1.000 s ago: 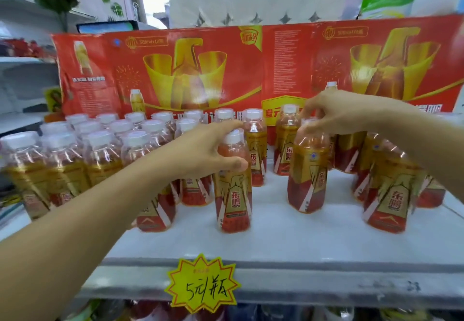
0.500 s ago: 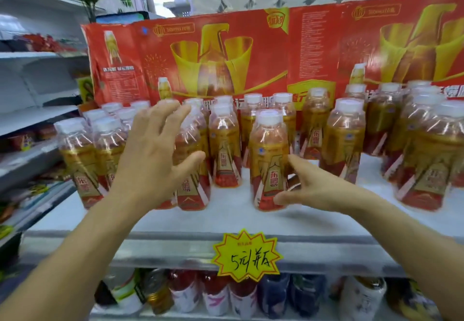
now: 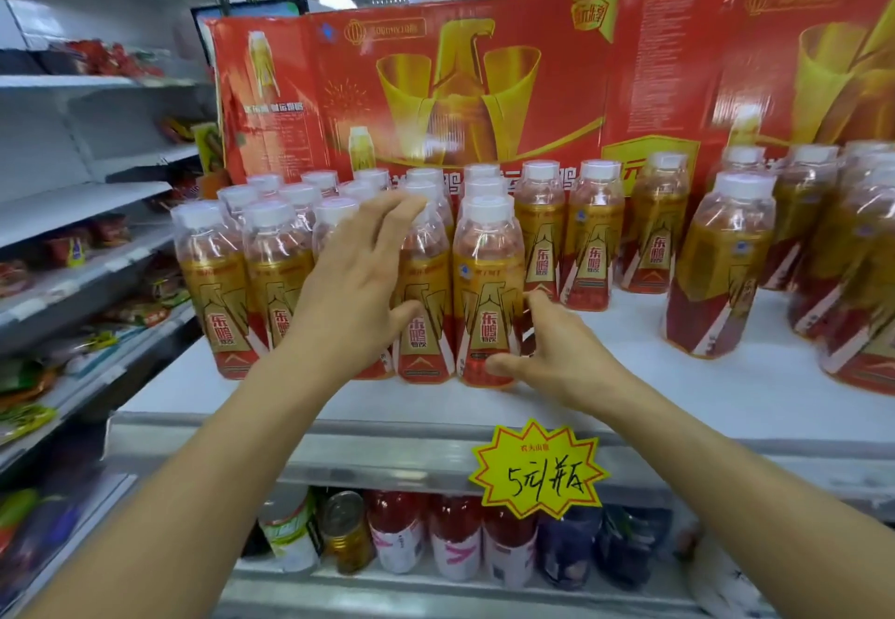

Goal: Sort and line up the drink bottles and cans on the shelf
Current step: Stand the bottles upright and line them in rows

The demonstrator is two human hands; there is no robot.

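Since half a second ago the front bottle point(image 3: 488, 289) has closed up against the packed block of bottles point(image 3: 271, 255) on the left of the shelf point(image 3: 605, 391), with the right hand point(image 3: 557, 352) now curled round its base and the left hand point(image 3: 353, 299) spread flat, fingers straight, on the neighbouring bottle point(image 3: 424, 279). Bare shelf lies open in front and to the right, up to a lone bottle point(image 3: 717, 269) and the loose right-hand bottles point(image 3: 852, 250). A red carton point(image 3: 465, 85) walls the back, and a yellow price tag point(image 3: 538, 471) hangs on the shelf lip.
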